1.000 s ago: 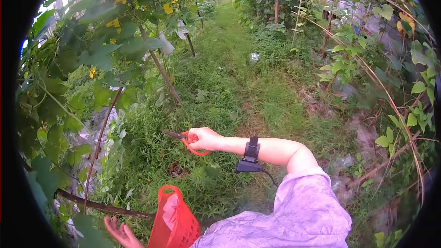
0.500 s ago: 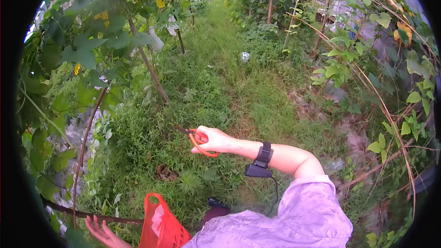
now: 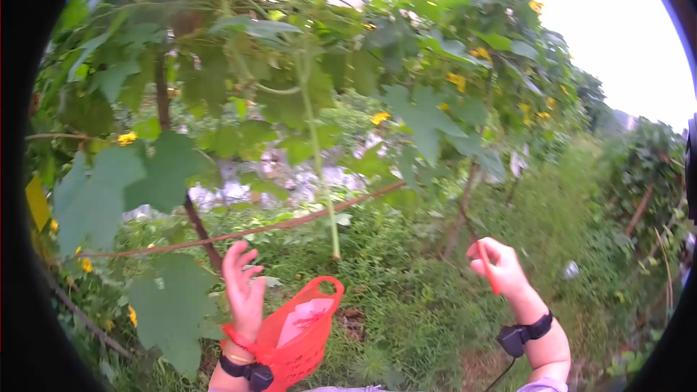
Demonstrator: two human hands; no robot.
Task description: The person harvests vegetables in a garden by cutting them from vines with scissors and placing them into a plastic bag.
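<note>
My right hand (image 3: pixel 506 274), raised on the right, is closed around orange-handled pruning shears (image 3: pixel 487 270); the blades are hard to make out against the greenery. My left hand (image 3: pixel 245 289) is raised with its fingers apart and nothing in them, below a brown branch (image 3: pixel 283 224). A red plastic bag (image 3: pixel 296 352) hangs at my left wrist, one handle loop standing up, with something pale pink inside. Between my hands a long thin green stem (image 3: pixel 319 160) hangs from the vines, its lower tip just above the bag's loop.
Leafy vines (image 3: pixel 268 65) with yellow flowers fill the upper view. Large leaves (image 3: pixel 170 305) hang close beside my left forearm. Thin wooden poles (image 3: pixel 200 229) prop the vines. Grass and weeds (image 3: pixel 421 327) cover the ground, and a path runs off to the right.
My view has swung left and up toward the vines. My left hand has risen from the lower edge with the bag. My right hand, still gripping the shears, now appears farther right.
</note>
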